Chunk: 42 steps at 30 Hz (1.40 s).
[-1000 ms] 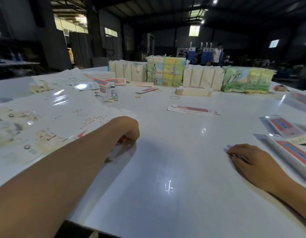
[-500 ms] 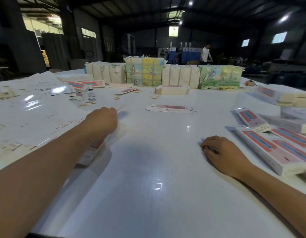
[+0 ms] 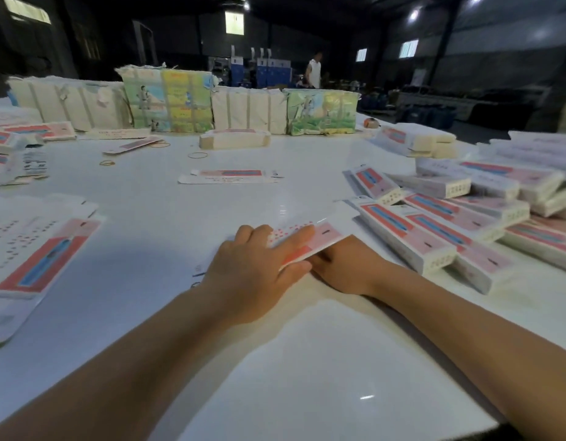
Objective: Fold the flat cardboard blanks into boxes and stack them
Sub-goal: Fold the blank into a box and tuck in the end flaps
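Cardboard blank (image 3: 310, 238), pinched by left hand (image 3: 253, 272) fingers while right hand (image 3: 345, 268) fingers lie hidden underneath, may crease crookedly if pressure is uneven.

A large glossy white table (image 3: 154, 224) fills the foreground and catches small glints of the lamps above. Beyond its far edge lies a dim, warehouse-like hall with dark walls and a dark roof. Bright ceiling lamps (image 3: 413, 14) shine at the upper right, and small lit windows (image 3: 408, 48) sit high on the right wall; another pale window (image 3: 234, 23) glows on the back wall. Blue machines (image 3: 262, 70) stand along that wall, and a person in a white top (image 3: 314, 71) stands near them.
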Tool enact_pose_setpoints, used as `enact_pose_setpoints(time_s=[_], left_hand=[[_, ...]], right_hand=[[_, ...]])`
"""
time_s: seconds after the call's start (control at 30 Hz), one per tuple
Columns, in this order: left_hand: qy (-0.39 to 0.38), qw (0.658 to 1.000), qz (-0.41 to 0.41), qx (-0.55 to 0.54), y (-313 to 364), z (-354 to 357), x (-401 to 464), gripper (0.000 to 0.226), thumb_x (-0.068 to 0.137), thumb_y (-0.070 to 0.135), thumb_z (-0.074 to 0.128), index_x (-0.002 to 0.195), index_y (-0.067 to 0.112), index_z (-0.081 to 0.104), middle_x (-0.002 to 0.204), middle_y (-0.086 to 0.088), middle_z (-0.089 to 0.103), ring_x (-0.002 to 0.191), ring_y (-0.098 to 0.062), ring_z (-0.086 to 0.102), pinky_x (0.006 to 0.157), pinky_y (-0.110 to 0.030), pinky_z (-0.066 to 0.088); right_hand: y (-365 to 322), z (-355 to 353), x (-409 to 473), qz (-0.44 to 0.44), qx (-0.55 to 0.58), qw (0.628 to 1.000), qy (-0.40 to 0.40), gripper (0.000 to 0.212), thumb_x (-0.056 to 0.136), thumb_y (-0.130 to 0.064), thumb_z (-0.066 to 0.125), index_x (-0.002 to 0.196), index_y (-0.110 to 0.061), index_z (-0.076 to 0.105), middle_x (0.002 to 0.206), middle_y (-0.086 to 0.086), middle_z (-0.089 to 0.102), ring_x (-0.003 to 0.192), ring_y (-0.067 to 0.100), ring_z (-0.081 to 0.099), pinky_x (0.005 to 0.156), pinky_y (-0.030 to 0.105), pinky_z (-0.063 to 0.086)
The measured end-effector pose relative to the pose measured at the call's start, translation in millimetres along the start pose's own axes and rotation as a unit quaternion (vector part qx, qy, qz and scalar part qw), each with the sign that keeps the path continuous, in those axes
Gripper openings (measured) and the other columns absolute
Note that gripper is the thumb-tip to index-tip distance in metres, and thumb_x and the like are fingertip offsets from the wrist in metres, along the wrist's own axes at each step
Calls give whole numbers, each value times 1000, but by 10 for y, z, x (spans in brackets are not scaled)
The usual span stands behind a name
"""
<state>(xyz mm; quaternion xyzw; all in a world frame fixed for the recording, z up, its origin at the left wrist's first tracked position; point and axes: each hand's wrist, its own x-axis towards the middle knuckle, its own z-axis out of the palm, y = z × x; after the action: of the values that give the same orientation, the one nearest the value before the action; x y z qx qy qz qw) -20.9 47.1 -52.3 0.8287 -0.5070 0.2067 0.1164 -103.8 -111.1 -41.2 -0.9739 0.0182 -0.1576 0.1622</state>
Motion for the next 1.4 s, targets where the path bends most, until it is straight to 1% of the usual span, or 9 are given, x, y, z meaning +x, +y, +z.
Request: enact_pose_setpoints(time_s=[0.13, 0.3, 0.4, 0.67, 0.8, 0.9, 0.97, 1.17, 1.4], left_hand=[[3, 999, -33, -7, -54, 5, 19, 77, 71, 70, -7, 144, 49, 4, 135, 2, 38, 120, -21, 33, 92, -32, 39], [11, 997, -65, 37, -127, -9, 45, 88, 72, 75, 0, 147, 33, 18, 136, -3, 40, 120, -23, 37, 92, -34, 38], [16, 996, -72, 42, -96, -27, 57, 88, 73, 73, 1, 146, 29, 24, 132, -7, 44, 116, -26, 40, 88, -36, 39], [37, 990, -102, 91, 9, -88, 46, 81, 80, 69, 8, 144, 23, 27, 128, -10, 46, 110, -27, 41, 80, -37, 38], [39, 988, -110, 103, 22, -85, 22, 76, 80, 68, 10, 142, 27, 28, 126, -9, 45, 108, -26, 41, 78, -36, 36], [32, 989, -115, 88, 10, -78, 33, 79, 78, 73, 5, 142, 30, 24, 127, -7, 43, 108, -23, 40, 78, -33, 35], [32, 991, -110, 74, -18, -68, 44, 77, 78, 72, 10, 142, 31, 22, 130, -6, 41, 111, -22, 38, 81, -32, 34], [10, 995, -64, -73, -186, -130, 62, 72, 83, 70, 34, 144, 33, 24, 136, 2, 38, 117, -17, 33, 88, -33, 31], [-80, 971, -69, -217, -307, -273, 95, 75, 72, 65, 40, 141, 39, 26, 136, 10, 39, 110, -5, 29, 94, -34, 33]], right_hand=[[138, -72, 56, 116, 17, 986, 119, 23, 91, -1, 46, 108, -2, 62, 106, 13, 64, 94, 18, 55, 72, 16, 31], [173, -196, 89, 169, 300, 887, 308, 35, 96, -5, 43, 127, -11, 57, 118, -1, 59, 109, 10, 57, 100, 30, 46], [88, -154, 11, 77, 213, 936, 268, 38, 98, -23, 43, 135, -19, 49, 119, -13, 57, 107, -6, 54, 91, 11, 42], [-57, -51, -33, 16, -15, 984, 174, 46, 99, -25, 46, 143, -15, 39, 130, 8, 57, 121, 20, 47, 91, 23, 32], [-129, -65, -42, 53, 154, 963, 215, 44, 94, -13, 57, 136, -20, 47, 119, -1, 64, 107, 10, 58, 94, 21, 43], [-154, -141, -13, 67, 448, 864, 218, 49, 83, 12, 59, 119, -21, 58, 102, -6, 71, 100, 9, 66, 82, 22, 54], [-130, -174, 2, 74, 505, 834, 211, 53, 78, 18, 60, 112, -22, 62, 93, -4, 74, 97, 8, 67, 80, 23, 54], [20, -260, -64, 31, 459, 874, 158, 54, 79, 5, 66, 120, -29, 59, 98, 5, 67, 100, 24, 64, 93, 43, 52], [47, -245, -94, -27, 374, 914, 156, 63, 82, -3, 68, 128, -42, 51, 93, -7, 69, 93, 7, 63, 86, 19, 49]])
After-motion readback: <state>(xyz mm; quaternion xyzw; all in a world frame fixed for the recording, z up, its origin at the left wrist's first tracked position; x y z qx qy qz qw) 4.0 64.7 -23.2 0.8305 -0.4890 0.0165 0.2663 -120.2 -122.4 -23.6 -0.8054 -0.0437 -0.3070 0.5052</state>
